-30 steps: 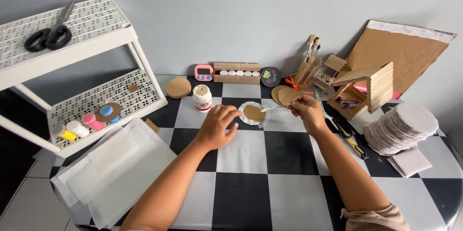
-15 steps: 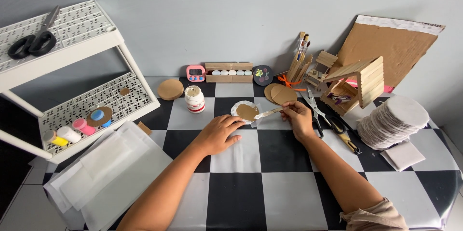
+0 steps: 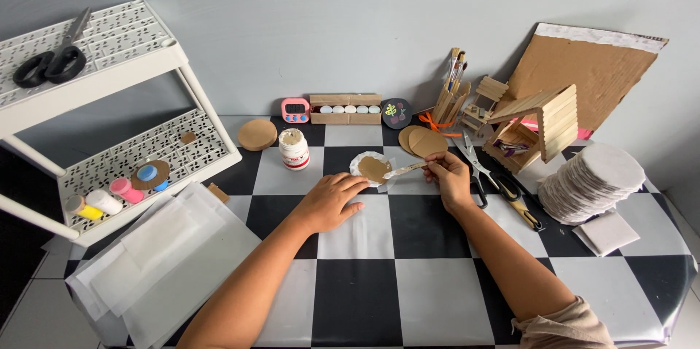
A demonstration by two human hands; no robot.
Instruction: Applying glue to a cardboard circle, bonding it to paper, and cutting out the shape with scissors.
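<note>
On the checkered table, whose black and white squares are covered by a glossy sheet, the largest things are laid around a small work spot: a white perforated shelf rack at the left with scissors on its top tier, sheets of white paper at the near left, a slab of brown cardboard leaning on the wall at the right, a little house of wooden sticks before it, and a stack of white round pads beside that. Near the middle, a brown cardboard disc is seen lying on a white round base, with a small white glue jar just to its left. The left hand is laid flat with its fingers loosely spread, its fingertips touching the near edge of the disc's base. The right hand is closed in a pinch on a flat wooden stick, the tip of which is held over or against the disc; contact cannot be told for certain. Several risks can be judged from this. The disc could be pushed off its base if the stick is dragged while the left hand presses too lightly. Paste could be smeared onto the table sheet or the fingertips, which lie very near the wet patch. The open jar could be tipped by the left forearm, and a second pair of scissors lying just beside the right hand could be knocked.
</note>
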